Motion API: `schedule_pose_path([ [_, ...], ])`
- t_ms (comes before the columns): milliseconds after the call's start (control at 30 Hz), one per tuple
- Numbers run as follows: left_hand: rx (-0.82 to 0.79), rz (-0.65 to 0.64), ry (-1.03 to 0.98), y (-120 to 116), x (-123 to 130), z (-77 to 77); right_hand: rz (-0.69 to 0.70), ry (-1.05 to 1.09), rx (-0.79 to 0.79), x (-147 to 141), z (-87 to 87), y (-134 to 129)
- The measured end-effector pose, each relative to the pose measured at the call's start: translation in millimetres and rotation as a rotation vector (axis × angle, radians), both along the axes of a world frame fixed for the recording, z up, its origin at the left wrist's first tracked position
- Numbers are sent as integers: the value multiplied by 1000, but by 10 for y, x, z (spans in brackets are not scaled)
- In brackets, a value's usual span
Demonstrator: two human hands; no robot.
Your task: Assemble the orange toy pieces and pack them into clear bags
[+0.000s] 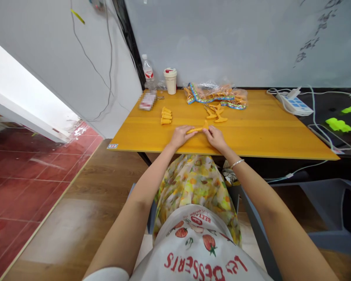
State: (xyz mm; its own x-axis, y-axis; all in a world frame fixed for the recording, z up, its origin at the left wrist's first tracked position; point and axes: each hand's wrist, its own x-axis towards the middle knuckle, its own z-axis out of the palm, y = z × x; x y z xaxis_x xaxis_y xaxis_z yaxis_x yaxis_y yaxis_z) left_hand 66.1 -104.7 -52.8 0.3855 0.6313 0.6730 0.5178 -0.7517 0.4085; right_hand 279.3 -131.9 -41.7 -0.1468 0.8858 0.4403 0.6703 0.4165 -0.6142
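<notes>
Near the front edge of the table, a yellow T-handled plastic piece with a ribbed shaft (197,129) lies level between my hands. My left hand (179,136) is closed around the shaft's left end. At the crosspiece end on the right, my right hand (215,137) pinches the piece. Beyond my right hand lie several loose yellow T-shaped handles (218,114), some with thin dark twisted metal shafts. Several yellow pieces (166,116) sit in a short row farther back, to the left of my hands. My fingers partly hide the held piece.
Clear plastic bags (213,95) with more yellow-orange pieces lie at the back of the yellow table (266,132). A lidded cup (171,82) and a water bottle (148,72) stand at back left. A power strip (296,104) with cables is at right.
</notes>
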Motion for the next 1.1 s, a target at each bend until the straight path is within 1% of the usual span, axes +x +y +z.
schedule_pose_path([
  [167, 52, 12, 66, -17, 10, 0, 46, 79, -126, -2, 13, -21],
  [333, 73, 33, 153, -41, 25, 25, 22, 164, -194, 15, 19, -21],
  [433, 56, 42, 105, -42, 21, 39, -36, 216, -152, 33, -6, 9],
  [500, 48, 44, 67, -36, 16, 40, -49, 250, -73, 41, -32, 31],
  [567, 50, 34, 61, -28, 12, 32, -2, 236, 19, 43, -57, 48],
  [633, 57, 28, 68, -20, 10, 17, 58, 177, 89, 39, -73, 61],
  [700, 64, 33, 59, -11, 7, -2, 67, 121, 99, 30, -77, 69],
  [833, 56, 54, 21, 1, 5, -26, 25, 93, 38, 10, -58, 65],
  [1100, 30, 58, 29, -6, 10, -12, 63, 124, -144, -11, -3, -14],
])
